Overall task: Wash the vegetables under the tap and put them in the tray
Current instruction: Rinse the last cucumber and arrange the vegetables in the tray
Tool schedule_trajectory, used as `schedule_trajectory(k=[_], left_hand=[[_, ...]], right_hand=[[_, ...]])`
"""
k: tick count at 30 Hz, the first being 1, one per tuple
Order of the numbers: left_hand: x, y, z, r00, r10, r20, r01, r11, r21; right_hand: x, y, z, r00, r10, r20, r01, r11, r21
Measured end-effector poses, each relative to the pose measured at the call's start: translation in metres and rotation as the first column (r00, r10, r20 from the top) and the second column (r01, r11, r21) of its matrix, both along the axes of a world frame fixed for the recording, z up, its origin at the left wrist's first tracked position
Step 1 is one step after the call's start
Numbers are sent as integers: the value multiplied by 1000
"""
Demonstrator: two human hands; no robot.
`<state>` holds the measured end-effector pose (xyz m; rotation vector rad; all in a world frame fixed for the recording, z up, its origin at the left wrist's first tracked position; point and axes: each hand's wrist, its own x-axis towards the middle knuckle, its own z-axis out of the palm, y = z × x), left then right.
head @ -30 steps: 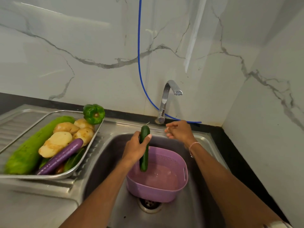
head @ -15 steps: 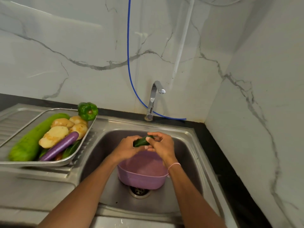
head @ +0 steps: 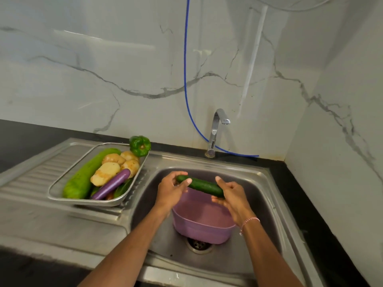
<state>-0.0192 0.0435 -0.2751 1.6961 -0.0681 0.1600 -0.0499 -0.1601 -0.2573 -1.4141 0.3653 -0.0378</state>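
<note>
The cucumber [head: 202, 186] lies almost level above the purple basket [head: 203, 230] in the sink [head: 263, 204]; the left hand [head: 172, 190] grips its left end with curled fingers and thumb; the right hand [head: 230, 195] seems to clasp the other end from below, its fingers partly hidden; the tray [head: 83, 200] stands just left of the sink

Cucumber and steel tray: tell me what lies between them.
Head view: the left hand holding the cucumber, then bare sink rim before the tray.
</note>
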Motion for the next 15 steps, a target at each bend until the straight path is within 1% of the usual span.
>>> schedule_trajectory(k=[1,6,7,9,11,12,13,14,15], left_hand=[[1,1,0,1000,2,11,-1,999,-46],[1,5,13,999,1,48,6,989,-145],[-1,9,20,998,9,70,2,987,-162],[-6,16,33,993,29,116,-11,988,-151],[-11,33,47,983,63,174,-42,992,-122],[-11,45,55,975,85,203,-59,990,-129],[-11,53,63,969,100,226,-69,987,-142],[-9,66,71,963,119,241,-85,985,-150],[-8,79,79,960,131,247,-95,984,-153]], right_hand=[[-1,0,0,1000,28,3,-28,1000,-3],[-4,6,9,967,238,85,-235,971,-52],[-2,9,11,960,256,110,-255,967,-28],[-1,15,17,957,239,165,-250,967,52],[3,27,26,957,220,191,-238,968,74],[6,38,30,953,232,197,-241,970,24],[7,46,36,947,249,201,-240,968,-68],[8,57,41,936,286,204,-254,952,-169],[11,71,48,926,318,202,-269,934,-234]])
